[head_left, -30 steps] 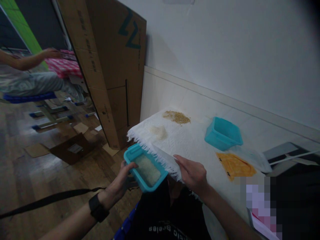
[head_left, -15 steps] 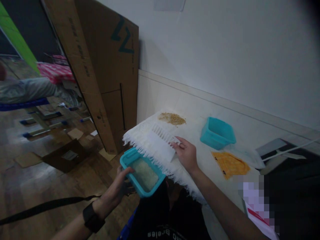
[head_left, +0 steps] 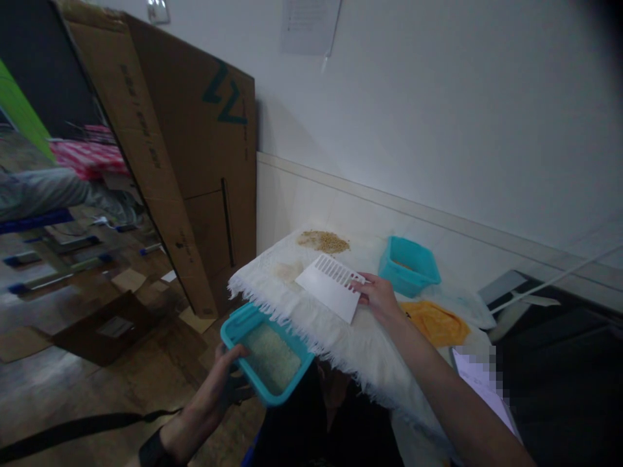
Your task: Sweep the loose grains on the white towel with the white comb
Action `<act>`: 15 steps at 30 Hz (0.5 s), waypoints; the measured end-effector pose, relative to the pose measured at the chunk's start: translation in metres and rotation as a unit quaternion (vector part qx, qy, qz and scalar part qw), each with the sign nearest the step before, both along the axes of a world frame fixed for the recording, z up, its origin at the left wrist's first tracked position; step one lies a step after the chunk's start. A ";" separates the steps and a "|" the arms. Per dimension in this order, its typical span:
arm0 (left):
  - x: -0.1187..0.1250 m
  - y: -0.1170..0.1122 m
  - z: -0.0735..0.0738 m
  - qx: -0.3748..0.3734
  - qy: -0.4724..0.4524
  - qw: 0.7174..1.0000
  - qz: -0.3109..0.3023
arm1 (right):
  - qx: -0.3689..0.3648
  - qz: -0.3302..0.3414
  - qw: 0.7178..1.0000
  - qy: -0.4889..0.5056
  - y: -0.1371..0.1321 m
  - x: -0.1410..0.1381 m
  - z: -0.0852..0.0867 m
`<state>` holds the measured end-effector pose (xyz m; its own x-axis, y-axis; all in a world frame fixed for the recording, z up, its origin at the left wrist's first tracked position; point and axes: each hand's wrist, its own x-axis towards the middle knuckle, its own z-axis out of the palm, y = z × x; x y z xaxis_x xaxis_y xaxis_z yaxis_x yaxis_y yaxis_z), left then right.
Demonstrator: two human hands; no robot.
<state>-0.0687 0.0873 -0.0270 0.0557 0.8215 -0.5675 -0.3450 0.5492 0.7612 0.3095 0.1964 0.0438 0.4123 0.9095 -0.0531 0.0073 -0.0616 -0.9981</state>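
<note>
I've shifted the white slotted scraper (head_left: 327,296) rightward, right hand (head_left: 382,298) pinching, left hand (head_left: 217,387) gripping the turquoise plastic tub (head_left: 267,394); sweeping likely needs steadiness.

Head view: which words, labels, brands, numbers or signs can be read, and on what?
None reads clearly.
Tall cardboard box: teal logo, no legible word.
Its side print: too blurred.
Floor carton: white label, too small.
Wall sheet: print too faint.
Lower-right sheet: too blurred, part pixelated.
</note>
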 end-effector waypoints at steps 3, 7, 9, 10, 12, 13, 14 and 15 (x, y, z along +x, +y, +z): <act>-0.002 -0.002 -0.003 0.012 0.001 1.000 -0.003 | 0.016 -0.025 1.000 0.001 0.005 0.010 0.005; -0.002 -0.002 0.000 0.025 -0.007 1.000 -0.008 | 0.032 -0.046 0.998 -0.013 0.009 0.008 -0.001; -0.002 -0.002 0.001 0.021 -0.001 1.000 -0.007 | 0.036 -0.046 0.998 -0.027 0.007 0.003 -0.007; -0.002 -0.002 0.001 0.020 0.002 1.000 -0.007 | 0.038 -0.044 0.998 -0.035 0.005 0.000 -0.010; -0.002 -0.001 0.001 0.014 0.009 1.000 -0.007 | 0.045 -0.037 0.997 -0.054 -0.001 -0.005 -0.014; -0.002 -0.001 0.001 0.012 0.012 1.000 -0.008 | 0.050 -0.034 0.996 -0.066 -0.005 -0.008 -0.014; -0.002 0.000 0.001 0.011 0.014 1.000 -0.009 | 0.055 -0.030 0.995 -0.077 -0.010 -0.010 -0.015; -0.002 0.000 0.001 0.010 0.017 1.000 -0.012 | 0.060 -0.026 0.994 -0.086 -0.015 -0.013 -0.014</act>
